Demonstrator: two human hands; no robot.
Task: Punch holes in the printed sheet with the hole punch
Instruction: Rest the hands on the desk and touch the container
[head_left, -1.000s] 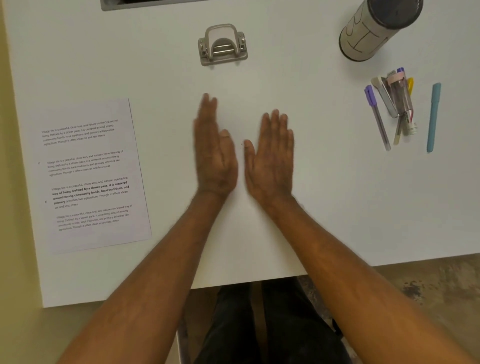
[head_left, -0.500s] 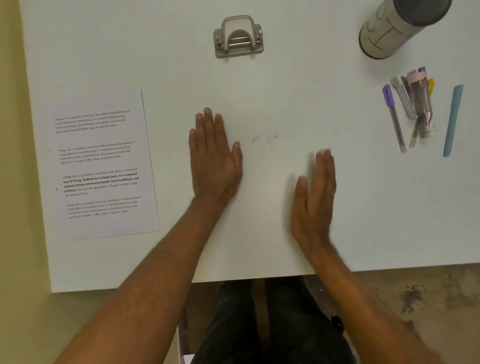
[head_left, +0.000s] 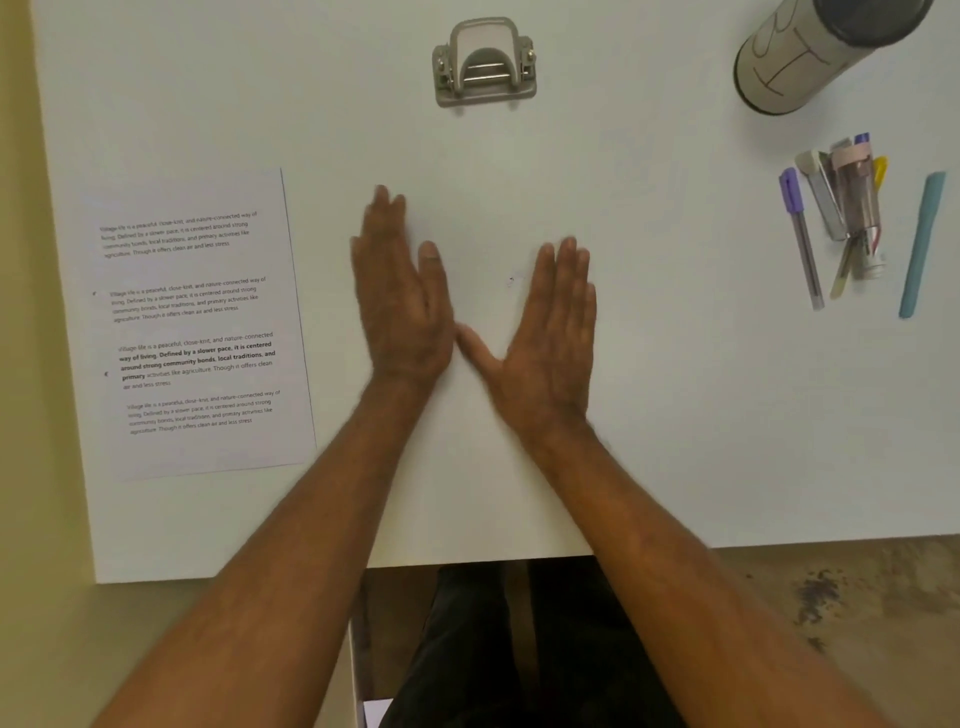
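The printed sheet (head_left: 200, 322) lies flat, well left of my left hand's fingers. My left hand (head_left: 402, 301) and right hand (head_left: 550, 338) rest with fingers extended, holding nothing. The hole punch (head_left: 484, 62) sits beyond the fingertips. I'd slide the sheet in with the left hand, then square its edge in the punch slot before pressing.
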